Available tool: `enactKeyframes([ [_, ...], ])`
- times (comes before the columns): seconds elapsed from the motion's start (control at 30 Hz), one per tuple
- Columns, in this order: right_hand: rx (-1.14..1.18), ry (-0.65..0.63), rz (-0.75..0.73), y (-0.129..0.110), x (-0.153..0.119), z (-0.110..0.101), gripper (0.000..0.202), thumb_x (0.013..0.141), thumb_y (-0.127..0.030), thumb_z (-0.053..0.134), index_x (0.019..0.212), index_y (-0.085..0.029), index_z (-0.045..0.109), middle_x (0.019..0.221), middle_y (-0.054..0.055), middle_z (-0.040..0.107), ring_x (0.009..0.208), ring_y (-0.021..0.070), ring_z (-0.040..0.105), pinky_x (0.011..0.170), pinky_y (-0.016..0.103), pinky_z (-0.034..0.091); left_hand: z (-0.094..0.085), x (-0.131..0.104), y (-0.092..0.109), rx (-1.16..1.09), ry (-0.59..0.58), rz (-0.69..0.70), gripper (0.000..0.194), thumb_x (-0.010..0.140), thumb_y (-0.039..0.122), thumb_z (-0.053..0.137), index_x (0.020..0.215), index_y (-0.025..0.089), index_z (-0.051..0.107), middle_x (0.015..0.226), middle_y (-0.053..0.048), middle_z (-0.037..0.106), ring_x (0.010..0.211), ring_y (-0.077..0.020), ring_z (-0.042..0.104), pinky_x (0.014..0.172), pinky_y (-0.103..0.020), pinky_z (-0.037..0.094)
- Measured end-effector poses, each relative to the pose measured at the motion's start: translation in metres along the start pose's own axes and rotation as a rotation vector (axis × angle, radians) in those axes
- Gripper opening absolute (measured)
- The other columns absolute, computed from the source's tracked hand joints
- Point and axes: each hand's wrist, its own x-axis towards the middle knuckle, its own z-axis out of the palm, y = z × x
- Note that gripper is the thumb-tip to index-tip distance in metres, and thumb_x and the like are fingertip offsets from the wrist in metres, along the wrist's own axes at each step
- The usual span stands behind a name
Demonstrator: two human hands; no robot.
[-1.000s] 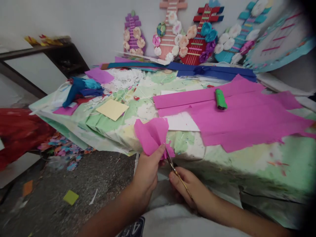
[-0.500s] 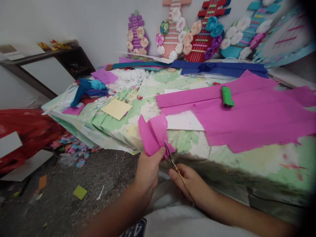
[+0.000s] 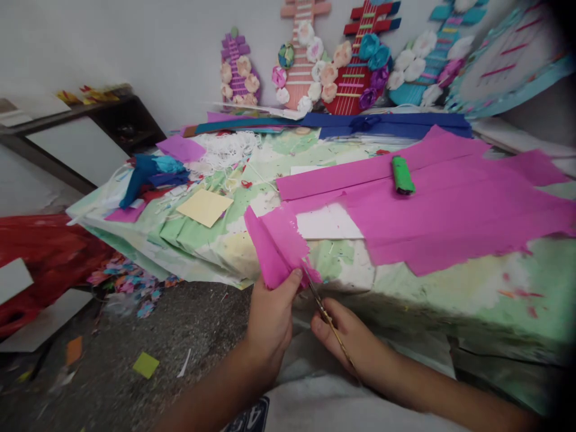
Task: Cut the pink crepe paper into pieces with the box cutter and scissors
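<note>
My left hand [image 3: 270,318] is closed on a piece of pink crepe paper [image 3: 276,243], thumb on top, at the front edge of the table. One edge of that piece looks jagged. My right hand [image 3: 346,333] grips a pair of scissors [image 3: 324,313] with gold-coloured handles. The scissor blades reach the pink piece just right of my left thumb. Behind and to the right, a large pink crepe sheet [image 3: 454,210] lies spread on the table, with a green object [image 3: 402,175], perhaps a lighter, resting on it.
A patterned cloth [image 3: 234,258] covers the table. A cream paper square [image 3: 204,207], white strings [image 3: 231,147] and blue crepe scraps [image 3: 139,180] lie on the left. Guitar-shaped decorations [image 3: 301,66] with paper flowers stand against the wall. Paper scraps litter the floor [image 3: 193,324].
The pink piece is turned a little, and more of its jagged edge shows. The scissors stay at its edge, their handles nearer together. The view has shifted slightly.
</note>
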Motion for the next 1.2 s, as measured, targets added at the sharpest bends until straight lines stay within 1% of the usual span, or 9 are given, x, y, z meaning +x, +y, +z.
enactKeyframes([
  [0.13,0.035,0.051,-0.057,0.003,0.003,-0.001,0.022,0.074,-0.036,0.049,0.072,-0.015,0.043,0.066,0.000,0.043,0.060,0.0107,0.038,0.055,0.025,0.034,0.001,-0.003,-0.002,0.111,-0.006,0.003,0.023,0.059,0.023,0.069,0.075,0.011,0.058,0.066,-0.002,0.060,0.061,-0.0135,0.056,0.060,-0.026,0.045],
  [0.27,0.104,0.063,-0.198,0.011,0.008,-0.004,0.024,0.077,-0.038,0.046,0.082,-0.014,0.046,0.071,0.001,0.046,0.063,0.0107,0.040,0.057,0.024,0.035,0.006,-0.006,-0.001,0.046,-0.047,-0.013,0.022,0.058,0.021,0.069,0.076,0.012,0.059,0.069,-0.002,0.062,0.061,-0.0130,0.057,0.059,-0.025,0.044],
  [0.37,0.105,0.064,-0.259,0.014,0.010,-0.007,0.023,0.078,-0.038,0.045,0.081,-0.015,0.045,0.070,0.000,0.045,0.062,0.0096,0.039,0.056,0.023,0.034,0.012,-0.007,0.002,0.012,-0.085,-0.045,0.020,0.057,0.019,0.070,0.074,0.012,0.061,0.068,-0.002,0.063,0.062,-0.0134,0.057,0.061,-0.026,0.045],
  [0.47,0.077,0.078,-0.264,0.014,0.011,-0.010,0.023,0.078,-0.039,0.044,0.074,-0.015,0.043,0.066,-0.001,0.041,0.058,0.0086,0.035,0.053,0.023,0.031,0.017,-0.007,0.006,0.004,-0.105,-0.044,0.020,0.056,0.018,0.070,0.073,0.011,0.062,0.068,-0.002,0.063,0.062,-0.0132,0.057,0.060,-0.025,0.045],
  [0.67,0.019,0.154,-0.273,0.012,0.013,-0.014,0.028,0.078,-0.043,0.042,0.067,-0.017,0.039,0.060,-0.003,0.035,0.055,0.0082,0.030,0.049,0.022,0.027,0.029,-0.002,0.016,0.007,-0.108,-0.005,0.024,0.054,0.018,0.072,0.074,0.011,0.062,0.065,-0.001,0.062,0.056,-0.0110,0.055,0.050,-0.021,0.043],
  [0.8,0.051,0.168,-0.305,0.009,0.011,-0.016,0.033,0.080,-0.047,0.037,0.067,-0.017,0.038,0.059,-0.003,0.033,0.053,0.0079,0.029,0.047,0.022,0.026,0.037,-0.001,0.023,0.001,-0.134,0.030,0.027,0.053,0.018,0.073,0.076,0.011,0.061,0.066,-0.002,0.062,0.059,-0.0126,0.057,0.055,-0.023,0.045],
  [0.93,0.111,0.109,-0.367,-0.001,0.003,-0.021,0.040,0.079,-0.056,0.033,0.071,-0.017,0.038,0.060,-0.003,0.033,0.054,0.0079,0.029,0.047,0.022,0.026,0.040,-0.001,0.025,0.035,-0.148,0.073,0.028,0.054,0.018,0.072,0.078,0.012,0.061,0.070,-0.002,0.064,0.065,-0.0138,0.058,0.066,-0.027,0.046],
  [1.07,0.133,0.067,-0.391,-0.014,-0.006,-0.029,0.044,0.078,-0.060,0.029,0.073,-0.017,0.036,0.062,-0.001,0.037,0.055,0.0088,0.033,0.049,0.023,0.029,0.043,-0.001,0.024,0.121,-0.195,0.143,0.027,0.056,0.021,0.071,0.080,0.013,0.061,0.070,-0.002,0.063,0.066,-0.0149,0.058,0.064,-0.028,0.045],
  [1.2,0.146,0.113,-0.364,-0.020,-0.008,-0.032,0.046,0.076,-0.062,0.028,0.072,-0.017,0.035,0.061,-0.001,0.039,0.054,0.0086,0.034,0.048,0.023,0.028,0.047,-0.002,0.028,0.191,-0.240,0.174,0.026,0.058,0.022,0.070,0.081,0.012,0.061,0.069,-0.002,0.062,0.063,-0.0144,0.057,0.060,-0.026,0.044],
])
